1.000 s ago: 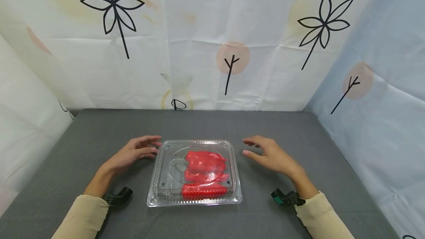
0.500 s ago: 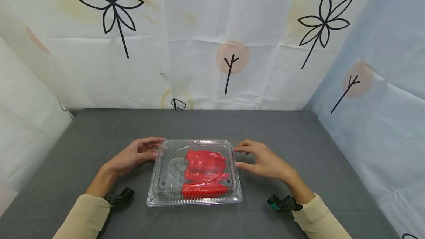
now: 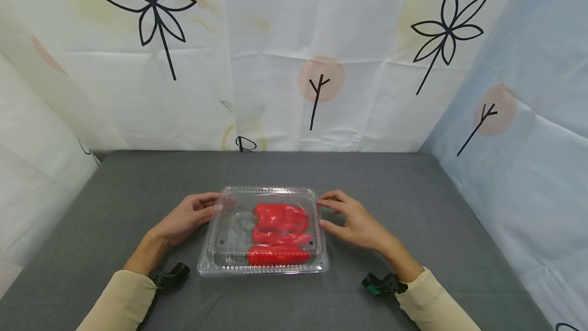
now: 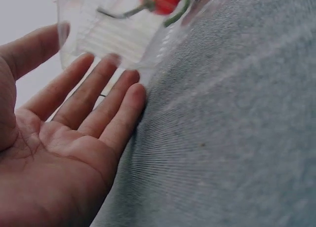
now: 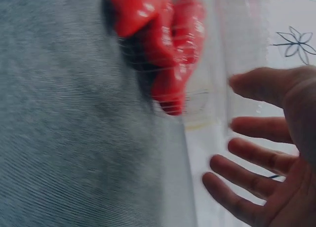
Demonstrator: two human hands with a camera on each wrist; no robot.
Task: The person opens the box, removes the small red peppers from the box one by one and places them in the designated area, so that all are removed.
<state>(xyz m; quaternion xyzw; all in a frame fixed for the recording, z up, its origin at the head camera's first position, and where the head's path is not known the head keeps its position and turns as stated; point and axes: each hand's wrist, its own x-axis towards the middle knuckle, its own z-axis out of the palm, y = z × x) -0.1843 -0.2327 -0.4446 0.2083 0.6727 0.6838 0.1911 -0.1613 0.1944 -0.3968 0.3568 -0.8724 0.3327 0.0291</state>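
A clear plastic clamshell box [image 3: 218, 269] is in the middle of the grey table, with red peppers [image 3: 280, 218] inside; their green stems [image 4: 175, 12] show in the left wrist view. My left hand [image 3: 186, 218] is at the box's left side, fingers nearly straight, fingertips showing through the clear rim and thumb on the near side. At the right side, my right hand [image 3: 353, 221] has its fingertips against the rim, fingers spread and thumb apart. Whether the box's underside touches the table cannot be told.
Grey cloth [image 3: 381, 172] covers the table. A white patterned curtain [image 3: 275, 91] hangs behind it, with further curtains on both sides. A dark band [image 3: 170, 276] sits on the left wrist and another band [image 3: 383, 285] on the right.
My right hand has come in from the right to the box's rim, and my left fingers have moved onto its left edge. The box has shifted slightly away and to the left.
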